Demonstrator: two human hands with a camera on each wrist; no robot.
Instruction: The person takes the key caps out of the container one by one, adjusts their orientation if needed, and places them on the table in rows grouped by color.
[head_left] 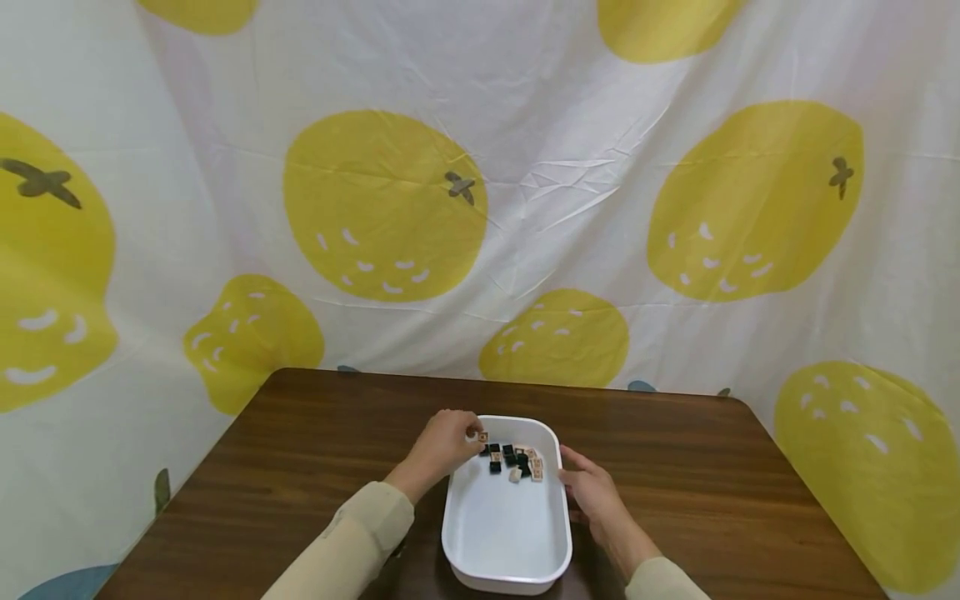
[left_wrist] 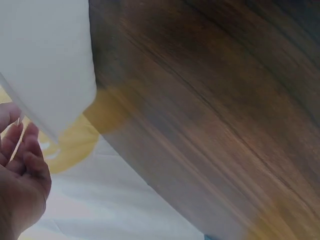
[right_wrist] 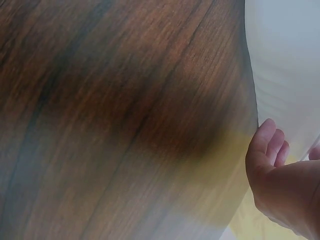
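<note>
A white rectangular tray (head_left: 510, 533) stands on the table, with small black pieces (head_left: 495, 467) and tan square pieces (head_left: 537, 468) gathered in its far half. Over the far left rim, my left hand (head_left: 442, 446) pinches a small tan square piece (head_left: 483, 437) with a dark mark on its face. In the left wrist view the left hand (left_wrist: 22, 175) shows curled fingers; the tray wall stands beside them. My right hand (head_left: 596, 492) holds the tray's right side, thumb at the rim. The right wrist view shows that hand's fingers (right_wrist: 265, 145) against the outer wall.
The dark wooden table (head_left: 720, 500) extends to both sides of the tray and behind it. A white cloth with yellow lemons (head_left: 555, 225) hangs behind the table's far edge and along its sides.
</note>
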